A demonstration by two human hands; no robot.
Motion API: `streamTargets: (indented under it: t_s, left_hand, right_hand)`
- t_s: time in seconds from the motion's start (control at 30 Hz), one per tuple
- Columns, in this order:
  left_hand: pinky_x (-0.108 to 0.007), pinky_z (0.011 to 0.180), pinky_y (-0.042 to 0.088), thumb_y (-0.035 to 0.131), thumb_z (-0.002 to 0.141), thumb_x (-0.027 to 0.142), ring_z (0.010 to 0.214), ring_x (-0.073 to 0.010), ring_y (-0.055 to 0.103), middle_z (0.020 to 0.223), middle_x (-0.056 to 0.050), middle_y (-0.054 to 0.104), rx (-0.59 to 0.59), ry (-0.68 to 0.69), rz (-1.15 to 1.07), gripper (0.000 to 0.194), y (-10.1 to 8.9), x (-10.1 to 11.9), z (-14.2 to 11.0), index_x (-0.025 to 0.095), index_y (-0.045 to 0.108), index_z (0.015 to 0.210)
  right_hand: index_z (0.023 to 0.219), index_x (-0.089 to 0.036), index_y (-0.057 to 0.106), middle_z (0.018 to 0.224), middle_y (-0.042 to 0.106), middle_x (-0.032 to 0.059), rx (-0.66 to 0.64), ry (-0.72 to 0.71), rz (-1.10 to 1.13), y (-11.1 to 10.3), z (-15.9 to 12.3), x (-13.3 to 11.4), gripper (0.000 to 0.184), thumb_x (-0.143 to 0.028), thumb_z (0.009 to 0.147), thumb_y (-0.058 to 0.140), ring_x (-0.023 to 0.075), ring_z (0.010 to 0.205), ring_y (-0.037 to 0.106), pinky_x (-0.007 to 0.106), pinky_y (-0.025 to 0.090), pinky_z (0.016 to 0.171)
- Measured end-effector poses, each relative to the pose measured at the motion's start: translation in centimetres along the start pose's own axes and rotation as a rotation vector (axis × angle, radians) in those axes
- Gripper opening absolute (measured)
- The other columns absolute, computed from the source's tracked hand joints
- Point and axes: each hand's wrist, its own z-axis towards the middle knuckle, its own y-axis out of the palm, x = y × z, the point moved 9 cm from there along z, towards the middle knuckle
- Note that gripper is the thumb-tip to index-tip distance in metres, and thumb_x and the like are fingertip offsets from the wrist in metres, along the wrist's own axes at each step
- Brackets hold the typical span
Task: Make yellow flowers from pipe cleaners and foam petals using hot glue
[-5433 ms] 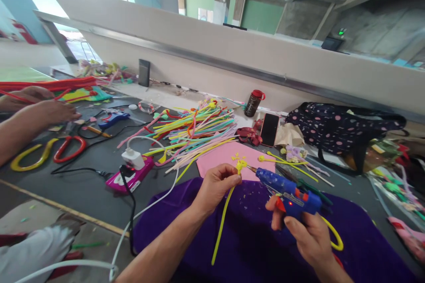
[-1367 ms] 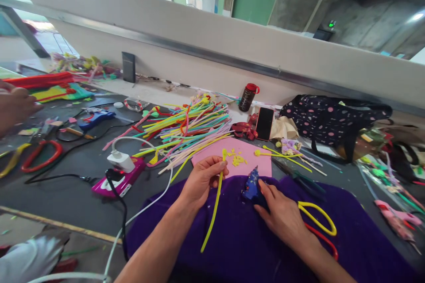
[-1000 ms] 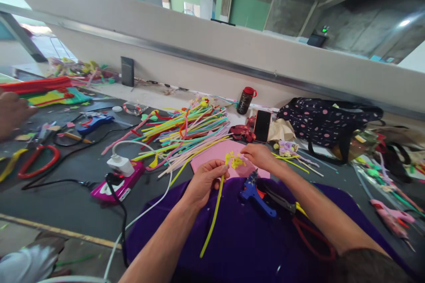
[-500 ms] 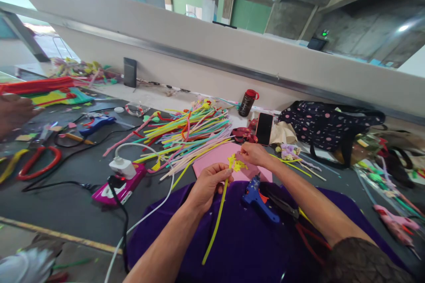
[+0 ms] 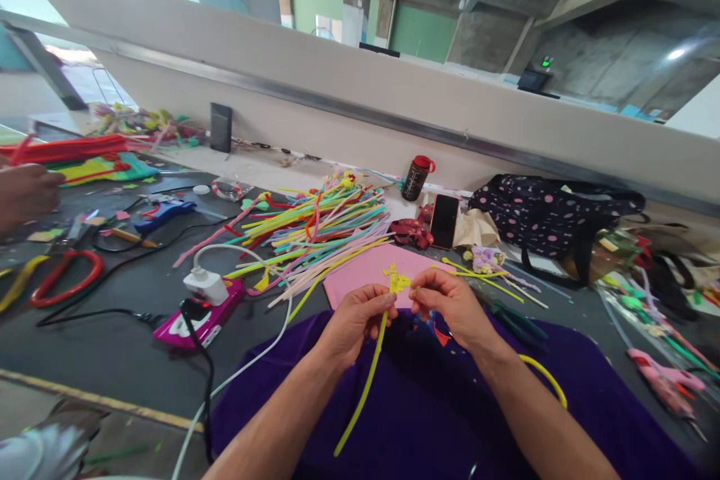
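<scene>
My left hand (image 5: 360,321) is closed round the upper part of a yellow pipe cleaner (image 5: 367,388), whose long end hangs down over the purple cloth (image 5: 439,412). Small yellow pieces show at the stem's top, before the pink sheet (image 5: 352,274); which are attached and which lie behind, I cannot tell. Close on the right, my right hand (image 5: 453,309) pinches a small yellow piece (image 5: 410,291) near the stem's top. The blue glue gun (image 5: 426,317) lies on the cloth, mostly hidden behind my right hand, its red trigger showing.
A heap of coloured pipe cleaners (image 5: 331,217) lies beyond the hands. To the left are a magenta power strip (image 5: 222,319) with cables and red-handled scissors (image 5: 67,277). A phone (image 5: 444,221), bottle (image 5: 416,178) and dotted bag (image 5: 551,214) stand behind. Another person's hand (image 5: 25,199) works far left.
My right hand set the glue gun down on the cloth, reached to the pink sheet and took a small yellow piece. It has now come back beside the stem, which my left hand kept holding.
</scene>
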Motion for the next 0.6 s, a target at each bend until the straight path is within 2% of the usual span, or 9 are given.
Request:
streamTargets:
  t_s: [0.2,0.33,0.6]
  left_hand:
    - [-0.014,0.036,0.027,0.067,0.067,0.033,0.043,-0.0045,0.047,0.060,-0.001,0.060,-0.003,0.002,-0.019,0.022,0.2,-0.2,-0.1,0.013,0.059,0.069]
    - [-0.014,0.037,0.028,0.066,0.069,0.031,0.045,-0.0045,0.047,0.062,-0.002,0.061,-0.012,0.003,-0.027,0.020,0.5,-0.3,-0.2,0.012,0.061,0.071]
    - [-0.014,0.038,0.030,0.067,0.069,0.030,0.046,-0.0046,0.048,0.062,-0.001,0.062,0.047,0.025,0.007,0.019,0.0,-0.2,-0.2,0.013,0.061,0.072]
  right_hand:
    - [0.075,-0.015,0.064,0.054,0.059,-0.0037,0.075,0.003,0.078,0.0,0.2,0.4,0.008,-0.021,0.069,0.066,0.0072,0.045,0.051,0.017,0.039,0.042]
    - [0.079,-0.015,0.063,0.063,0.063,-0.0008,0.041,0.092,0.206,0.7,0.3,2.0,0.013,-0.025,0.071,0.065,0.0091,0.049,0.055,0.017,0.039,0.040]
    - [0.074,-0.016,0.060,0.050,0.054,-0.0052,0.066,0.131,0.211,1.0,0.4,3.3,0.015,-0.029,0.072,0.066,0.0060,0.042,0.045,0.015,0.033,0.036]
